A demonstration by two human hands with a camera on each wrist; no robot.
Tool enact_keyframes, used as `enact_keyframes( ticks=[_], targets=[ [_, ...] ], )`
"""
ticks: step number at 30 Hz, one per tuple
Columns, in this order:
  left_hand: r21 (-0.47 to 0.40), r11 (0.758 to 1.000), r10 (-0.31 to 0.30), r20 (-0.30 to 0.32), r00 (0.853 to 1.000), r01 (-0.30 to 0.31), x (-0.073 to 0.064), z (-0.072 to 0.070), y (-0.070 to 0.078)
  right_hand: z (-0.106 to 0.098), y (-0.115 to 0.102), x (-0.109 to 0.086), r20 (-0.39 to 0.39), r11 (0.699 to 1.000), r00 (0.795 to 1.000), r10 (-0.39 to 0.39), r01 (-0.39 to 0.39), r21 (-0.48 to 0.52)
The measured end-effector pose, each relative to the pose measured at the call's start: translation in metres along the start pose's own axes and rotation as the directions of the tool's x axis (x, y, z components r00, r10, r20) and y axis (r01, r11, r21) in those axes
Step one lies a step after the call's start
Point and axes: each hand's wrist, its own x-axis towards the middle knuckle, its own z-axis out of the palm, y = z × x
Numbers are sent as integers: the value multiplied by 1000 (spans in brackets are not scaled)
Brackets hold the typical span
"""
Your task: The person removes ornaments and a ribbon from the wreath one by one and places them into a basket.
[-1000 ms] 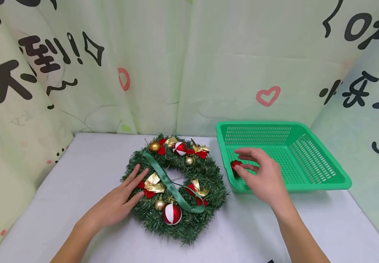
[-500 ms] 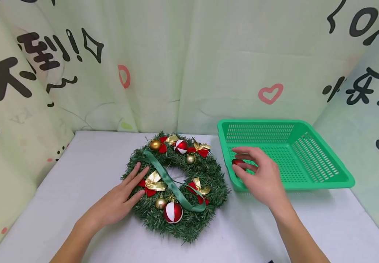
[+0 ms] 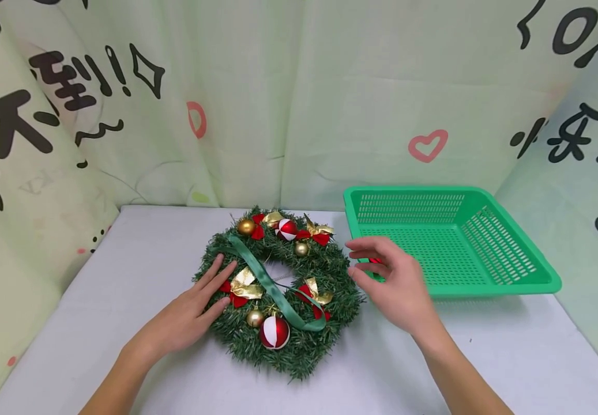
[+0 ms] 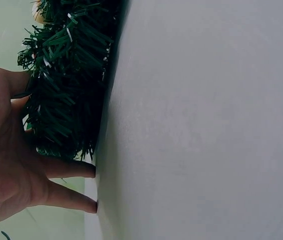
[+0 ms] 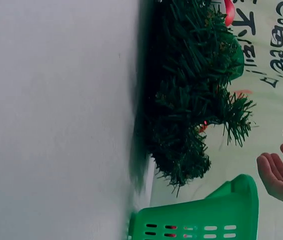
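Note:
The Christmas wreath [image 3: 290,360] lies on the table, dressed with gold-and-red bows, red-and-white baubles and gold baubles. A green ribbon [image 3: 263,280] loops across it. My left hand [image 3: 184,317] rests against its left side, fingers spread. In the left wrist view two fingers of the left hand [image 4: 11,160] reach down to the tabletop beside the needles. My right hand [image 3: 394,285] hovers over the basket's left rim, fingers loosely bent and holding nothing. Behind its fingers a small red thing [image 3: 375,261] shows in the basket, mostly hidden.
A green plastic basket [image 3: 511,288] with slotted walls stands at the right, close to the wreath's right side. A printed curtain [image 3: 299,115] hangs behind and along both sides of the white table [image 3: 96,288].
My right hand has let go of the red thing in the basket and moved left toward the wreath. The left hand stays in place.

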Motion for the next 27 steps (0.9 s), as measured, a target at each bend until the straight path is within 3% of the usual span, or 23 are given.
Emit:
enact_keyframes(
  ticks=[27],
  targets=[
    [-10,1000,-9,5,1000,9,1,-2,1,27,-18,-16,137,986,988,-73,51,157]
  ],
)
